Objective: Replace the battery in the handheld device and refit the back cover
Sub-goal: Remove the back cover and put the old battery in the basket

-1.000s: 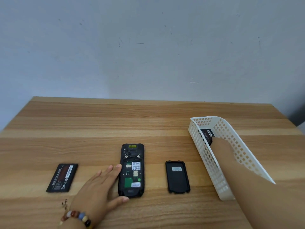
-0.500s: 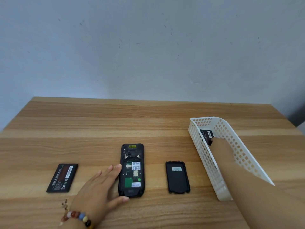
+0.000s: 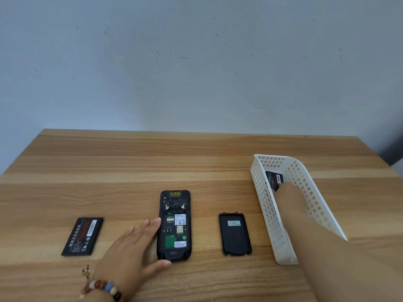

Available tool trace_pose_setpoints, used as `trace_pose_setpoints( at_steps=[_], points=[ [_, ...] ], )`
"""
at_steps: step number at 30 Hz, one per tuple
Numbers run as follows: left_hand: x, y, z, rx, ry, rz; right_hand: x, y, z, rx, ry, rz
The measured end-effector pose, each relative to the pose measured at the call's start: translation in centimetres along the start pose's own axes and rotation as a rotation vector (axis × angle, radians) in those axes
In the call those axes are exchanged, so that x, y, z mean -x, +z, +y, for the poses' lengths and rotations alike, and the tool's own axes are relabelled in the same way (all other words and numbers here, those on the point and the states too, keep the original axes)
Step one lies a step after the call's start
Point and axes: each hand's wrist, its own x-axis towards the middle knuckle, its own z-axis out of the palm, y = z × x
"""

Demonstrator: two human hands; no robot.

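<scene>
The black handheld device [image 3: 174,227] lies face down at the table's middle, its battery bay bare and showing labels and a green board. My left hand [image 3: 130,251] lies flat against its left side, fingers spread, thumb at its bottom corner. The black back cover [image 3: 235,235] lies inside-up to the device's right. A black battery [image 3: 84,236] lies flat at the left. My right hand [image 3: 290,197] reaches into the white basket [image 3: 268,225] and grips a second battery [image 3: 273,179], which stands tilted on edge; my fingertips are hidden behind it.
The wooden table [image 3: 196,162] ends at a pale wall behind. The perforated basket stands at an angle on the right side. A bead bracelet [image 3: 102,287] is on my left wrist.
In the basket, the battery under my right hand has tipped up a little, showing more of its label. My left hand and the device have stayed put.
</scene>
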Motion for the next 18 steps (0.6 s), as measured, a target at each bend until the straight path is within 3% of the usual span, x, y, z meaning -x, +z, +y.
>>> trace_pose_setpoints(
  at_steps=[18],
  points=[
    [-0.13,-0.15,-0.01,-0.042,0.0,-0.023,-0.66,0.61,0.8,-0.01,-0.021,0.056]
  ],
)
